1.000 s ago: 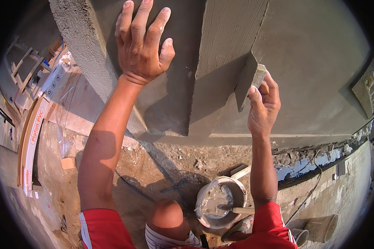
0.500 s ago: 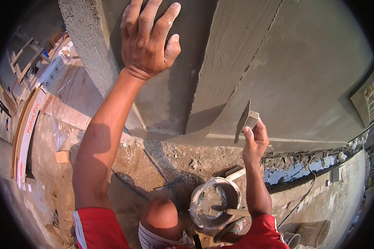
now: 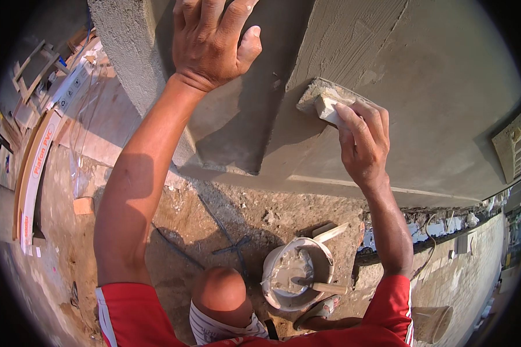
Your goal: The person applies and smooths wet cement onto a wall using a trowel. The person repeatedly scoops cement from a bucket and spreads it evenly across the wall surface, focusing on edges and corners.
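Observation:
My left hand [image 3: 211,49] rests with fingers apart on the smooth grey surface of the plastered wall [image 3: 446,87]; some fingertips run out of the picture at the top. Gripped in my right hand [image 3: 366,141] is a small plastering float [image 3: 312,95], held by its pale block handle. The float's mortar-crusted plate lies against a plastered band beside a darker recessed strip [image 3: 237,133]. Streaks of wet mortar [image 3: 356,49] show above it. Below stands a bucket [image 3: 268,272] of wet mortar, with a wooden-handled trowel [image 3: 330,287] in it.
Near the bucket lie a wooden-handled tool [image 3: 331,232] and a dark metal cross-shaped bar [image 3: 231,247] on the dirt. Long boxes [image 3: 40,156] lean at the left. A brick [image 3: 83,205] sits on the ground. Another bucket [image 3: 431,324] is at lower right, by a water-filled trench [image 3: 382,237].
My right hand has moved up, and the float has gone from tilted and edge-on to lying against the wall further up and left. My left hand stays on the wall.

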Action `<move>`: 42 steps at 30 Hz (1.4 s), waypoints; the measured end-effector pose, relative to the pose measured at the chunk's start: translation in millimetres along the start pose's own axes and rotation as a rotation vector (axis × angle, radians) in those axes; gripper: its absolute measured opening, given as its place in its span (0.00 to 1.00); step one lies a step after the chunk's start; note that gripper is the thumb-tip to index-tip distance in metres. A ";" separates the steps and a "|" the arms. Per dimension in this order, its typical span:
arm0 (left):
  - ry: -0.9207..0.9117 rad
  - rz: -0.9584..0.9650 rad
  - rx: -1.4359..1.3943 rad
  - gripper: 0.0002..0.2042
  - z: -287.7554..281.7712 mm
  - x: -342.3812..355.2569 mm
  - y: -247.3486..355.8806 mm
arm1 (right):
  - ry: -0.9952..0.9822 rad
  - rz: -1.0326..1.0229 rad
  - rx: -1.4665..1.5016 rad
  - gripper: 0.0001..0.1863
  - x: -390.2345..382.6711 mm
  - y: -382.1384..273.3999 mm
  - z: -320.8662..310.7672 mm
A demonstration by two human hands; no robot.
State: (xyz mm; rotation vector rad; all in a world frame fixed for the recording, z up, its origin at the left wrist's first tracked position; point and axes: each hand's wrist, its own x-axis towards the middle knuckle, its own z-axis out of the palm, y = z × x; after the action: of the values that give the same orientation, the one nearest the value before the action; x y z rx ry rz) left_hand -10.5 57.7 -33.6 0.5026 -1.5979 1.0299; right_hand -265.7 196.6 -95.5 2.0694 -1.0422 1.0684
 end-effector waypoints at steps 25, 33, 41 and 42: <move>0.004 0.058 0.121 0.26 8.9 -3.0 -4.1 | 0.439 1.472 1.544 0.19 -220.3 -49.5 51.8; 0.056 0.070 -0.046 0.26 14.1 5.1 -4.4 | 0.336 1.363 1.322 0.23 -227.9 -49.5 34.4; 0.112 0.220 0.160 0.27 8.1 -0.7 -32.1 | 0.021 1.290 1.237 0.22 -233.2 -37.3 64.1; 0.130 0.193 0.161 0.27 19.9 -9.0 -24.5 | -0.012 1.292 1.202 0.22 -237.6 -27.2 57.7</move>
State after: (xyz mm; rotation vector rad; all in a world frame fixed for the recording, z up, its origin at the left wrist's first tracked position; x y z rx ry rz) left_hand -0.1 26.5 -33.5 0.3857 -1.4759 1.3179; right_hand -308.9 255.5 -330.4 1.9535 -2.1864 2.8369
